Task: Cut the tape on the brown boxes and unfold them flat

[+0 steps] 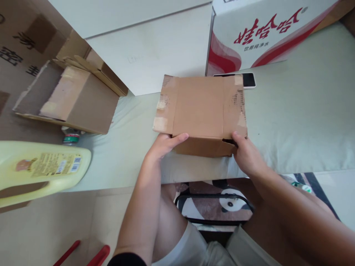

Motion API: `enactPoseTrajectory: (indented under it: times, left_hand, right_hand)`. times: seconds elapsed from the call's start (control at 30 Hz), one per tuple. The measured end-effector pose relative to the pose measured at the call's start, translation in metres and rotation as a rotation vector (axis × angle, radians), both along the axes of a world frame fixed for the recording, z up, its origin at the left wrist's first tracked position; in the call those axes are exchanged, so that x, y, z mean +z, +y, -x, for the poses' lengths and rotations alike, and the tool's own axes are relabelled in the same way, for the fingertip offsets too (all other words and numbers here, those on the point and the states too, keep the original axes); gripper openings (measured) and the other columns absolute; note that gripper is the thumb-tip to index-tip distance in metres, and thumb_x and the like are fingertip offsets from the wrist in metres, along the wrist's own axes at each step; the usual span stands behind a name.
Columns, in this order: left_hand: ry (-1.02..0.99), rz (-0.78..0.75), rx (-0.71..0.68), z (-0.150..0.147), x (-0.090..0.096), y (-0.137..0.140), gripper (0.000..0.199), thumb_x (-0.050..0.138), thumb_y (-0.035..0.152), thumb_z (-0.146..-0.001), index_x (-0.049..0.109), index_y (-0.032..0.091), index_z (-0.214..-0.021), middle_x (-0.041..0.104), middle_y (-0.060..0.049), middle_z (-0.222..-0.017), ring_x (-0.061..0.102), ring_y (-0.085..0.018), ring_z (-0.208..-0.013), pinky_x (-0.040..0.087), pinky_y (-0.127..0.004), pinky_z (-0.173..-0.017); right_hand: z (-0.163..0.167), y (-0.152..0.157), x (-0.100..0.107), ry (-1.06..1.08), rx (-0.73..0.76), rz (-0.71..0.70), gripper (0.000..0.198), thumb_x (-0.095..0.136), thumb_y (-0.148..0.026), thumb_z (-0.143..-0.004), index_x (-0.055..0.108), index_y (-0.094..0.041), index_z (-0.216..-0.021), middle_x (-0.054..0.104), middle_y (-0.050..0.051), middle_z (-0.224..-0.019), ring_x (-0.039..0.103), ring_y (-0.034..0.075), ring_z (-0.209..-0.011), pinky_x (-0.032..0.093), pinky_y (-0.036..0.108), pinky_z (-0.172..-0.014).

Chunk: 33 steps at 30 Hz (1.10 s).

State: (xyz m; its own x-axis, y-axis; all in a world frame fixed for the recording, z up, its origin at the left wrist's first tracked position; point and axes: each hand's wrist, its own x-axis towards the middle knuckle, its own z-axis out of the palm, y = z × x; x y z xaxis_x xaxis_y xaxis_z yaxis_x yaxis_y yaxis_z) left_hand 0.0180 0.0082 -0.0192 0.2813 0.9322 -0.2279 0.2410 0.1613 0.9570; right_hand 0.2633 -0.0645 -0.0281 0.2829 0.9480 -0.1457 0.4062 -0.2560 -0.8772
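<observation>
A small brown cardboard box [199, 107] sits in front of me near the front edge of a pale green cloth surface [291, 122]. Its top flap lies flat, with torn tape marks along both side strips. My left hand [166, 146] grips the near left corner, thumb on top and the other fingers hidden below. At the near right corner my right hand [244, 151] does the same, its thumb pressing by a dark gap under the flap. Behind the box lies a phone [249, 80], partly covered by the flap.
A white and red carton [257, 37] and a white panel [155, 48] stand behind. On the left are an open cardboard box [91, 99], a bottle [71, 137] and a yellow jug [44, 166]. Below the edge sits a patterned item with a black frame [213, 208].
</observation>
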Motion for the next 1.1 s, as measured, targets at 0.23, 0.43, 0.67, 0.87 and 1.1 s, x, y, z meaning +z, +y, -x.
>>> enactPoseTrajectory:
  times: [0.23, 0.43, 0.67, 0.87, 1.1]
  left_hand:
    - [-0.028, -0.019, -0.005, -0.0015, -0.0018, 0.0019, 0.086, 0.083, 0.06, -0.067, 0.06, 0.02, -0.14, 0.068, -0.016, -0.142, 0.057, -0.035, -0.141, 0.042, -0.049, -0.123]
    - [-0.01, -0.02, -0.012, 0.0001, -0.0013, 0.0024, 0.085, 0.082, 0.062, -0.068, 0.061, 0.02, -0.139, 0.068, -0.016, -0.141, 0.056, -0.035, -0.141, 0.042, -0.05, -0.122]
    - [-0.002, 0.0, -0.003, 0.0007, -0.0002, 0.0022, 0.088, 0.084, 0.062, -0.066, 0.061, 0.02, -0.139, 0.067, -0.015, -0.143, 0.056, -0.035, -0.141, 0.041, -0.05, -0.123]
    - [-0.002, -0.006, 0.008, 0.0014, -0.0013, 0.002, 0.088, 0.085, 0.062, -0.064, 0.062, 0.021, -0.139, 0.066, -0.015, -0.143, 0.056, -0.035, -0.142, 0.04, -0.049, -0.124]
    - [0.015, 0.001, -0.002, 0.0001, -0.001, 0.0025, 0.087, 0.084, 0.063, -0.065, 0.062, 0.02, -0.138, 0.066, -0.016, -0.143, 0.056, -0.035, -0.141, 0.04, -0.05, -0.123]
  right_hand:
    - [0.0009, 0.0006, 0.0024, -0.064, 0.041, -0.001, 0.042, 0.04, -0.037, -0.096, 0.076, -0.017, -0.107, 0.078, 0.017, -0.11, 0.069, 0.034, -0.121, 0.054, 0.049, -0.108]
    - [-0.0024, 0.0004, 0.0002, -0.117, 0.068, 0.002, 0.04, 0.043, -0.036, -0.096, 0.075, -0.019, -0.112, 0.078, 0.015, -0.102, 0.071, 0.034, -0.115, 0.057, 0.049, -0.102]
    - [-0.0024, -0.0006, -0.0039, -0.094, 0.079, -0.054, 0.04, 0.043, -0.036, -0.095, 0.074, -0.021, -0.115, 0.078, 0.014, -0.105, 0.07, 0.033, -0.118, 0.057, 0.048, -0.103]
    - [-0.0002, -0.0004, 0.0, -0.063, 0.076, -0.035, 0.041, 0.04, -0.037, -0.096, 0.075, -0.021, -0.111, 0.079, 0.014, -0.107, 0.071, 0.032, -0.118, 0.055, 0.049, -0.105]
    - [0.0003, -0.0011, 0.0, -0.064, 0.025, 0.005, 0.039, 0.042, -0.037, -0.094, 0.074, -0.019, -0.107, 0.078, 0.016, -0.11, 0.067, 0.033, -0.126, 0.054, 0.05, -0.109]
